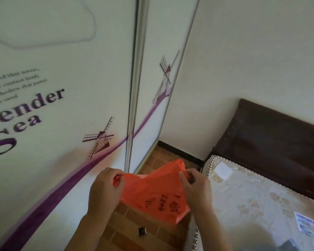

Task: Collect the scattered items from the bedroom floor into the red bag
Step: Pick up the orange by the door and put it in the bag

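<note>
A thin red plastic bag (152,194) with dark printed writing hangs in the air in front of me, above the floor. My left hand (103,191) pinches its left top edge and my right hand (194,187) pinches its right top edge, stretching the bag between them. Below the bag, a small dark item (142,231) lies on the brown tiled floor (132,223).
A tall white wardrobe (62,105) with sliding doors, purple print and windmill pictures fills the left. A bed with a pale patterned mattress (252,205) and dark headboard (272,134) stands at the right; a printed paper (308,227) lies on it. Only a narrow strip of floor runs between them.
</note>
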Available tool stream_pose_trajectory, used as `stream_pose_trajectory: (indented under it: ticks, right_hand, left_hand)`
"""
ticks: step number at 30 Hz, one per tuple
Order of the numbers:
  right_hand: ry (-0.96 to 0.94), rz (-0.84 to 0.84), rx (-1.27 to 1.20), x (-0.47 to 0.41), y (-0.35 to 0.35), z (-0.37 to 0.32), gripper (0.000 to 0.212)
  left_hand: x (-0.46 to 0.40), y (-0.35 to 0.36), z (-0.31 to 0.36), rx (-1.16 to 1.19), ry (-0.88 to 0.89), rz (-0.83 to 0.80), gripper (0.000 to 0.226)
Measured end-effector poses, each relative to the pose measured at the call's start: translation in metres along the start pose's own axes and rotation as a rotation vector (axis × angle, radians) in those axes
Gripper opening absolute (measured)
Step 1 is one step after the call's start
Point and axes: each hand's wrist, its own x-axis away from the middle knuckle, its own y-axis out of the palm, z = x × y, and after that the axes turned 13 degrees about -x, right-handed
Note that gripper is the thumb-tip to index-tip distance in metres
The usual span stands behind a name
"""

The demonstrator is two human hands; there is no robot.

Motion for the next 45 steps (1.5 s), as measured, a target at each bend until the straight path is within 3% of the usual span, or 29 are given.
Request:
stream_pose_trajectory:
  ticks: [8,15,29,40,45]
  right_hand:
    - [-0.177,-0.372,-0.149,-0.019,0.084,-0.013,0.031]
    - [-0.238,-0.680,-0.198,0.028,0.147,-0.038,0.018]
    - [-0.456,-0.830,-0.210,0.203,0.217,-0.132,0.028]
    - [-0.640,-1.007,-0.166,0.384,0.273,-0.192,0.009]
    - [-0.709,-1.093,-0.181,0.450,0.281,-0.213,0.003]
  left_hand:
    - [0.059,-0.039,-0.029,-0.197,-0.351,0.144,0.020]
    - [0.135,-0.092,-0.050,-0.384,-0.523,0.275,0.014]
    - [0.277,-0.236,-0.115,-0.419,-0.723,0.482,0.014]
    - [0.425,-0.345,-0.185,-0.330,-0.903,0.668,0.015]
    - [0.482,-0.382,-0.195,-0.439,-0.971,0.726,0.016]
